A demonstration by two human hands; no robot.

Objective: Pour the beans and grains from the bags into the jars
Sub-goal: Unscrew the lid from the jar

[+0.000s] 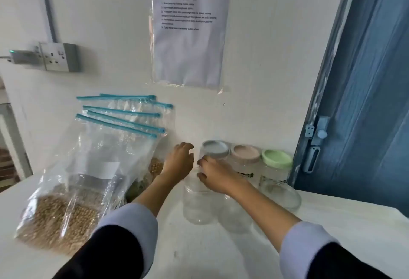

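Three lidded clear jars stand against the wall: a grey-lidded jar (215, 148), a pink-lidded jar (245, 153) and a green-lidded jar (276, 159). In front of them stand three lidless clear jars (199, 208), (234, 219), (281, 192). My right hand (218, 176) curls its fingers round the grey-lidded jar just below its lid. My left hand (180, 161) hovers beside that jar's left side with loosely curled fingers, holding nothing. To the left, a zip bag of tan beans (59, 216) lies in front of several more zip bags (132, 124) leaning on the wall.
Everything stands on a white table (221, 256) pushed against a white wall. A blue door (365, 101) borders the table on the right. A wall socket (58, 56) and a printed sheet (190, 28) hang above.
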